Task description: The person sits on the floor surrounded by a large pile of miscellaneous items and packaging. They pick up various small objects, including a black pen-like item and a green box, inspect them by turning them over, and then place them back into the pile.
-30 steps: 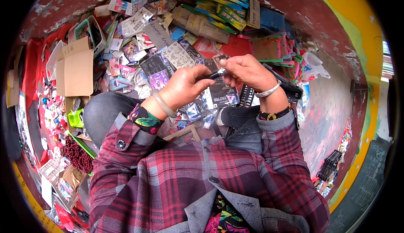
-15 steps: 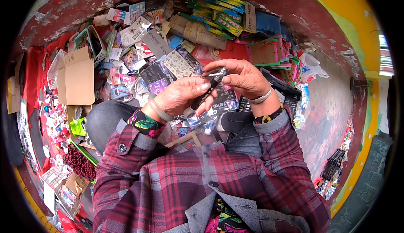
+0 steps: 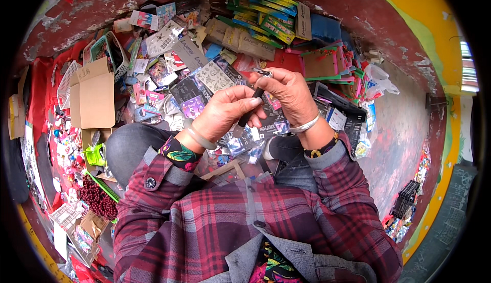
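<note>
Between both hands, in front of my chest, is a slim black item with a silver metal end (image 3: 246,117). It slants from upper right to lower left, and its exact kind is hard to make out. My left hand (image 3: 230,108), with a pale bangle at the wrist, pinches its middle between thumb and fingers. My right hand (image 3: 287,95), wearing a silver bracelet, grips the upper part by the metal end. Fingers cover some of it. Beneath the hands lie dark printed cards and small plastic packets (image 3: 245,142).
An open cardboard box (image 3: 94,99) stands left of my knee, near white and green baskets (image 3: 120,58). Stacked colourful packs (image 3: 271,14) lie far ahead. Pink and green frames (image 3: 322,63) and a black crate (image 3: 350,110) are on the right. Dark red beads (image 3: 97,198) lie lower left.
My right hand has turned and its fingers have closed over the item's metal end, which showed more before. The left hand keeps its hold on the black part.
</note>
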Tool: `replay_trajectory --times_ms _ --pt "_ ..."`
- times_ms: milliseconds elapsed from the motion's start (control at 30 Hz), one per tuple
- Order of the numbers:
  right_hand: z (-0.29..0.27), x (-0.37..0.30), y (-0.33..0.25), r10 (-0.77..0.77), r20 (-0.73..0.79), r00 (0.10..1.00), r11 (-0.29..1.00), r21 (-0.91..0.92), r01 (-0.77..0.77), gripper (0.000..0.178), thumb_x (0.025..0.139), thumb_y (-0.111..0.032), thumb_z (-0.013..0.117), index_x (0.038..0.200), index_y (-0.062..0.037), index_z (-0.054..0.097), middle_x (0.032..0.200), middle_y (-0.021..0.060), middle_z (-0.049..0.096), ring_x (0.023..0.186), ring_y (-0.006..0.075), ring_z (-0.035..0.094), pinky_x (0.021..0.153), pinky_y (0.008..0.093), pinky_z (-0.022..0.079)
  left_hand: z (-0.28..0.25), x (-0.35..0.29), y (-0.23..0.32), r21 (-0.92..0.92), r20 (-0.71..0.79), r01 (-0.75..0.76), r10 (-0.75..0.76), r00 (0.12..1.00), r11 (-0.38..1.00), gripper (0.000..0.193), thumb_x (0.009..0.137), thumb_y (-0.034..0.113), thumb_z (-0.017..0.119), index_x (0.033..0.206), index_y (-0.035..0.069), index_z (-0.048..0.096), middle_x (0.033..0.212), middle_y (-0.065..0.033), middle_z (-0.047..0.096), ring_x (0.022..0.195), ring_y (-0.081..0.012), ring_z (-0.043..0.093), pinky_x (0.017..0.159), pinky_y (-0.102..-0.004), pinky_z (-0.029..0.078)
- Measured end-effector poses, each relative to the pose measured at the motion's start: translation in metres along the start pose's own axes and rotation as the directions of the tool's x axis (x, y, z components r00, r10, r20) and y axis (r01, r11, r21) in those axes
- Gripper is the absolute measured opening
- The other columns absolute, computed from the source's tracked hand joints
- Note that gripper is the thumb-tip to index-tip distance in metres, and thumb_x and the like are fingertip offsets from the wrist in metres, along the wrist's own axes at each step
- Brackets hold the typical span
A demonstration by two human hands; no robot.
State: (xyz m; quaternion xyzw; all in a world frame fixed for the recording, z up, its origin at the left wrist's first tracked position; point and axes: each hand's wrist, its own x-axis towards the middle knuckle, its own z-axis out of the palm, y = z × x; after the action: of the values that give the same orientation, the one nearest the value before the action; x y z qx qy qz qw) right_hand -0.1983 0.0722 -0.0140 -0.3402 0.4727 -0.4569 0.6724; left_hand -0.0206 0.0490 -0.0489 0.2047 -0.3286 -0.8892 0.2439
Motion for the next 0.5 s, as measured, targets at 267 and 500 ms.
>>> replay_trajectory --times_ms 267,500 --pt "-0.007 0.007 0.005 -0.042 0.257 0.965 0.961 0.276 -0.032 0.034 0.086 -0.018 0.059 0.109 0.0072 0.056 0.107 0.0175 0.060 0.085 0.0187 0.059 0.076 0.0310 0.049 -0.003 -0.002 0.006 -0.173 0.156 0.088 -0.061 0.986 0.981 0.025 0.093 0.019 0.047 0.104 -0.003 0.051 0.084 -0.0152 0.063 0.071 -0.0209 0.064 0.064 -0.0275 0.050" --pt "-0.007 0.009 0.013 0.026 0.185 0.982 0.920 0.380 -0.096 0.024 0.083 -0.014 0.062 0.097 0.0050 0.060 0.092 0.0145 0.063 0.071 0.0191 0.060 0.062 0.0330 0.051 0.002 0.001 0.001 -0.109 -0.016 0.030 -0.032 0.999 0.994 0.020 0.093 0.016 0.048 0.095 -0.003 0.055 0.083 -0.0129 0.063 0.072 -0.0208 0.064 0.065 -0.0272 0.051"
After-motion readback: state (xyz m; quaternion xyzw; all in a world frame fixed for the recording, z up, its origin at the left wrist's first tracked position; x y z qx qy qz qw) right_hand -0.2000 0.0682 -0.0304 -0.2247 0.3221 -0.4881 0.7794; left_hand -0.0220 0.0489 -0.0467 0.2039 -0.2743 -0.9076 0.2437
